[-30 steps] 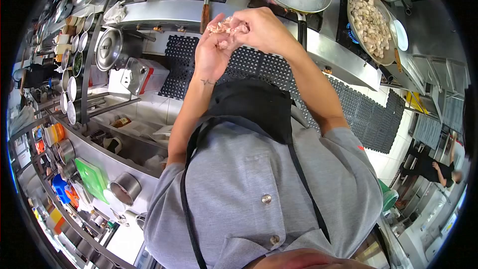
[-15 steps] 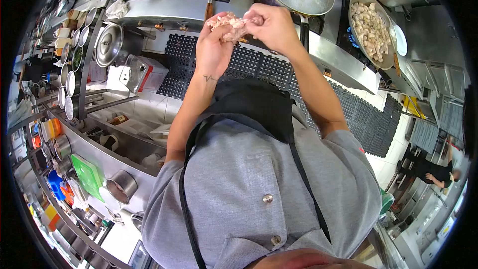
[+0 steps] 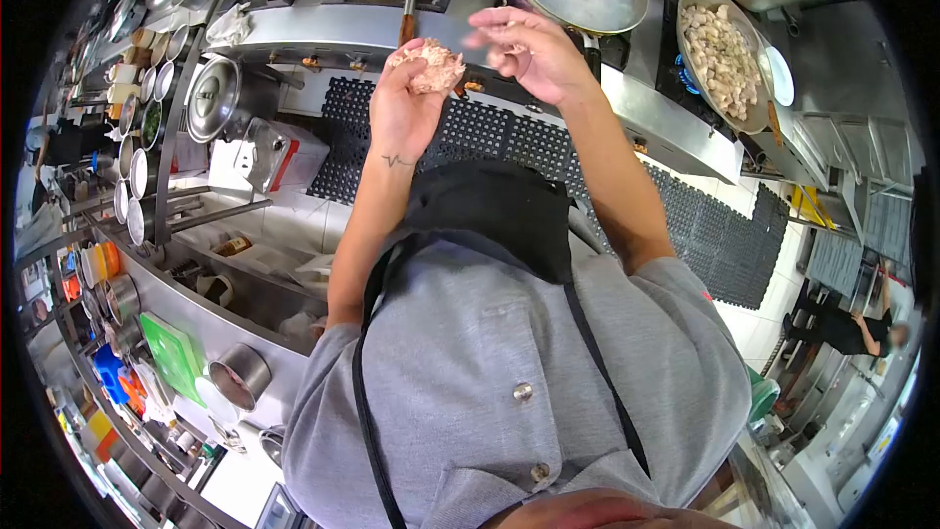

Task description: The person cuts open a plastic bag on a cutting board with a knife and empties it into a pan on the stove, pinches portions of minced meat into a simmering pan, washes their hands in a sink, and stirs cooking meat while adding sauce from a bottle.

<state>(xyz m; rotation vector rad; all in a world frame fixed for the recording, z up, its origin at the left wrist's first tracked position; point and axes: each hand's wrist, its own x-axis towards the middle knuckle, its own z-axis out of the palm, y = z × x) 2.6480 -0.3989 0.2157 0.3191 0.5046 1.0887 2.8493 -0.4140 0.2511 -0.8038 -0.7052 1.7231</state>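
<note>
In the head view, my left hand [image 3: 409, 103] holds a clump of pale pink shredded or minced meat [image 3: 437, 68], with the thumb resting over it. My right hand [image 3: 534, 57] is to the right of the clump, apart from it, its fingers spread and partly smeared by motion. A small bit may cling to those fingers, but I cannot make it out. Beyond that hand, a frying pan [image 3: 641, 15] holds cloudy whitish liquid. Farther right, diced pale meat [image 3: 723, 61] fills another pan [image 3: 752, 118], with a blue flame beneath its left edge.
A long-handled tool [image 3: 409, 0] lies across the stove front [image 3: 294, 27]. Black perforated mats [image 3: 499, 127] cover the floor. On the left counter are a green board [image 3: 170, 353] and a metal pot [image 3: 240, 375]. Another person [image 3: 847, 323] stands far right.
My right hand has come away from the meat clump and its fingers have opened. My left hand, still gripping the clump, has shifted slightly left.
</note>
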